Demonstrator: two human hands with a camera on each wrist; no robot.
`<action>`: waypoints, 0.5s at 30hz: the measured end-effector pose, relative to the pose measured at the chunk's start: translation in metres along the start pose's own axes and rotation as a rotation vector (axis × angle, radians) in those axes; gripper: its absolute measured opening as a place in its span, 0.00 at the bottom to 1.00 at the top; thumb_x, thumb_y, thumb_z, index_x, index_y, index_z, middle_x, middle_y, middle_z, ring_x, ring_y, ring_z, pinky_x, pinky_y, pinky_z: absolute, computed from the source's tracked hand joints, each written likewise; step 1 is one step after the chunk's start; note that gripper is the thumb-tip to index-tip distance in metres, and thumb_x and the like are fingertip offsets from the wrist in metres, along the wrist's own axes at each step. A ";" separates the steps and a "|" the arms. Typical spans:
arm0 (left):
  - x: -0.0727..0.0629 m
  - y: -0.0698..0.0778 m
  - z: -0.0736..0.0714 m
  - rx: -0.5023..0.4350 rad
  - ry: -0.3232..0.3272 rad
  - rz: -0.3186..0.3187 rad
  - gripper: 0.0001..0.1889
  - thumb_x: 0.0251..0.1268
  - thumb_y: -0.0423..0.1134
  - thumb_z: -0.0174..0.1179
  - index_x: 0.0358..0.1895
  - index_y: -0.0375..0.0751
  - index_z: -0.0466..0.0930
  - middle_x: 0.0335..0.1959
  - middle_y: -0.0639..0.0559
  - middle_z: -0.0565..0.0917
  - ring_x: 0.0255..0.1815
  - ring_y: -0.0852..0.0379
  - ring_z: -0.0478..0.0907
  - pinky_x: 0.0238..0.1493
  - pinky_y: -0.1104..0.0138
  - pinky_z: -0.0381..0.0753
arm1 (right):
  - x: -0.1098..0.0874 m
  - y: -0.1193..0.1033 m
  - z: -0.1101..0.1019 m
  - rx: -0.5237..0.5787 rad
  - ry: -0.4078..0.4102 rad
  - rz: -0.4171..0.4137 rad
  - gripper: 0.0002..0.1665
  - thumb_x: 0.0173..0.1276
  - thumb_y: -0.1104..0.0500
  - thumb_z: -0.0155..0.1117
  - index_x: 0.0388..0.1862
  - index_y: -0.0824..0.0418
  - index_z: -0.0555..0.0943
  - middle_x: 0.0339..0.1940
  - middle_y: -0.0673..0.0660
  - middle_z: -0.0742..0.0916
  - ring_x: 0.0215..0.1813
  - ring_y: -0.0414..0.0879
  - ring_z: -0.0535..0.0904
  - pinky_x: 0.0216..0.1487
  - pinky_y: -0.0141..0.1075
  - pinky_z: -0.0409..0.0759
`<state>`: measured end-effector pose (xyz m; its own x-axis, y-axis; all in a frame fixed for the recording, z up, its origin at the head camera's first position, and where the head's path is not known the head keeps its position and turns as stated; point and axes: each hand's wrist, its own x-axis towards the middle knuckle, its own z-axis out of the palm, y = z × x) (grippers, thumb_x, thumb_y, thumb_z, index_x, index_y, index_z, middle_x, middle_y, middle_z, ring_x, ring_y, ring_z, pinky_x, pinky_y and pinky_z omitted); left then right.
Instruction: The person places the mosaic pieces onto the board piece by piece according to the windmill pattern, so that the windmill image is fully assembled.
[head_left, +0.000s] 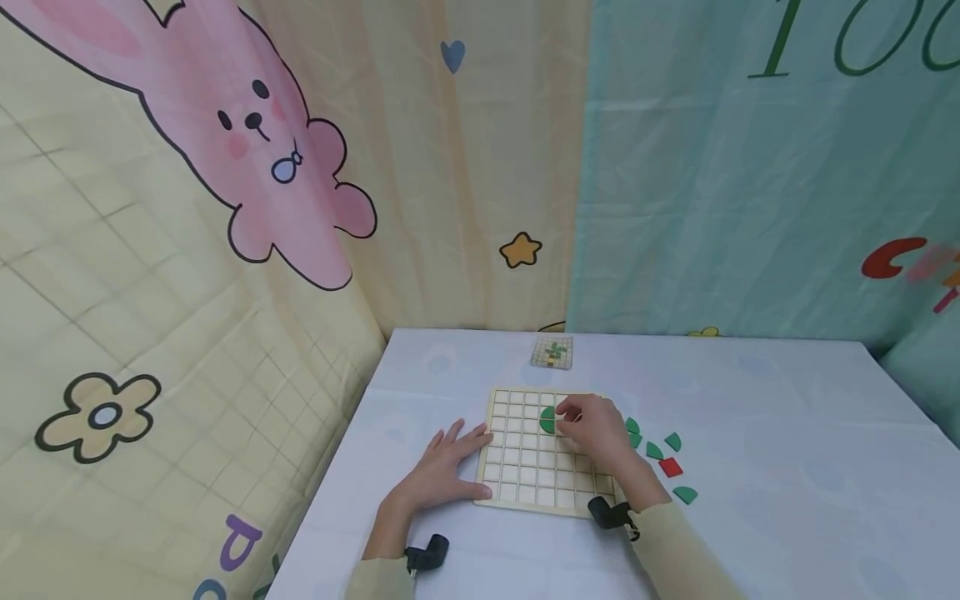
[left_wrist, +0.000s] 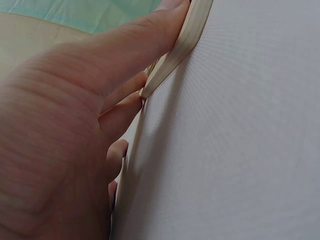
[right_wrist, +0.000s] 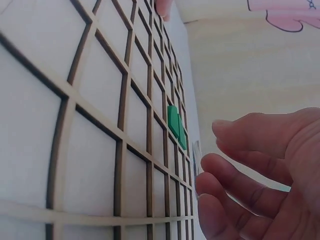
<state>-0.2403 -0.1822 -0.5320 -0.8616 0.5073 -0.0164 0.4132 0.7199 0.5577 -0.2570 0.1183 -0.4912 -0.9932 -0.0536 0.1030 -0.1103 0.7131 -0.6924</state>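
Fingers (head_left: 474,443) of the left hand (head_left: 438,475) spread wide, thumb and a fingertip touching the left edge of the board (head_left: 517,510) on the counter (head_left: 787,450). Two green pieces (head_left: 547,427) sit in its cells, one behind the other; a card (head_left: 552,352) lies beyond the far edge. The right hand (head_left: 598,429) hovers over the board, fingers bent, a narrow gap at the thumb, holding nothing visible. Farther right lie loose green pieces (head_left: 655,451) and a red square (head_left: 671,467).
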 end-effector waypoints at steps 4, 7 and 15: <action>0.000 -0.001 0.000 -0.013 0.005 0.011 0.50 0.49 0.70 0.69 0.77 0.59 0.65 0.79 0.65 0.57 0.83 0.49 0.38 0.78 0.47 0.35 | -0.003 0.001 -0.012 -0.021 0.014 -0.012 0.09 0.64 0.59 0.73 0.44 0.57 0.87 0.30 0.48 0.83 0.34 0.45 0.77 0.34 0.39 0.78; 0.001 -0.003 0.000 -0.015 0.008 0.025 0.50 0.48 0.71 0.69 0.77 0.59 0.65 0.79 0.65 0.58 0.82 0.48 0.39 0.78 0.46 0.36 | -0.003 0.005 -0.020 -0.024 0.014 -0.018 0.11 0.65 0.60 0.72 0.46 0.59 0.87 0.30 0.48 0.84 0.34 0.45 0.78 0.36 0.40 0.80; 0.001 -0.005 0.000 -0.028 0.013 0.053 0.50 0.48 0.71 0.69 0.76 0.58 0.66 0.79 0.64 0.58 0.82 0.46 0.39 0.78 0.45 0.36 | -0.004 0.020 -0.039 -0.029 0.019 0.002 0.13 0.66 0.61 0.71 0.50 0.60 0.86 0.34 0.50 0.86 0.38 0.47 0.80 0.42 0.44 0.83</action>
<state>-0.2430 -0.1857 -0.5345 -0.8425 0.5382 0.0242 0.4502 0.6786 0.5804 -0.2542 0.1597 -0.4774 -0.9925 -0.0392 0.1154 -0.1070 0.7332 -0.6715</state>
